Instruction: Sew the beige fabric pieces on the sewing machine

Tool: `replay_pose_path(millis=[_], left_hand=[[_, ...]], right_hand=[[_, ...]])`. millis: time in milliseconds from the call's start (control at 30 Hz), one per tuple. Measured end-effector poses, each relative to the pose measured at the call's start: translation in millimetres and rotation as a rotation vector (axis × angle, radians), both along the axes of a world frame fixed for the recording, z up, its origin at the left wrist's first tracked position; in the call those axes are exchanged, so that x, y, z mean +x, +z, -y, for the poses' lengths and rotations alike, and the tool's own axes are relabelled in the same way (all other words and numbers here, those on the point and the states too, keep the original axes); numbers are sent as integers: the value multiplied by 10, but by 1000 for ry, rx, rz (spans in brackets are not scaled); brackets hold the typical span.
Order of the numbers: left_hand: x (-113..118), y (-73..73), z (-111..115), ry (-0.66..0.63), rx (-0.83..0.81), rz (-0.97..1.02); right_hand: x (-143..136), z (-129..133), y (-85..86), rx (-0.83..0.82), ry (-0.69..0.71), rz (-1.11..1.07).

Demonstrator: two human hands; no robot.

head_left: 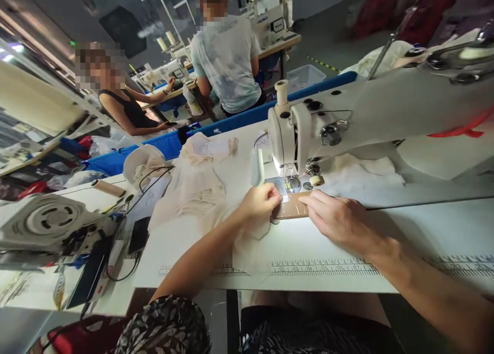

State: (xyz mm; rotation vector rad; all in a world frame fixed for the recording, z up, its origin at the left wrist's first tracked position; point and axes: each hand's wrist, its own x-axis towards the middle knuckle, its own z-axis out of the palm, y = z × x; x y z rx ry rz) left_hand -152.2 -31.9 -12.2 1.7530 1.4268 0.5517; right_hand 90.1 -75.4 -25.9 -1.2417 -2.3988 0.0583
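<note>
Close to the needle of a white sewing machine (287,138), my left hand (260,202) is closed in a pinch on thin cream fabric (252,235), which trails down over the table front. My right hand (339,217) rests right of the needle, its fingers drawn together at the edge of a shiny brown plate (291,209). What those right fingertips hold, if anything, is hidden. A small white patch shows between both hands, under the lit presser foot (286,185).
Crumpled cream cloth (200,187) lies left on the white table (328,246), with a printed ruler (320,267) along its front. A second machine (54,217), cables and a thread cone (108,188) stand left. Two people (227,60) are beyond the blue edge (231,120).
</note>
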Motion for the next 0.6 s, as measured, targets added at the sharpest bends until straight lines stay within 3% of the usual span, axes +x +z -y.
replay_pose_path(millis=[300, 600], left_hand=[[-15, 199, 18, 19, 15, -92], [47, 281, 37, 81, -6, -116]], right_hand=[[-128, -19, 160, -18, 37, 92], [-219, -2, 294, -110, 41, 135]])
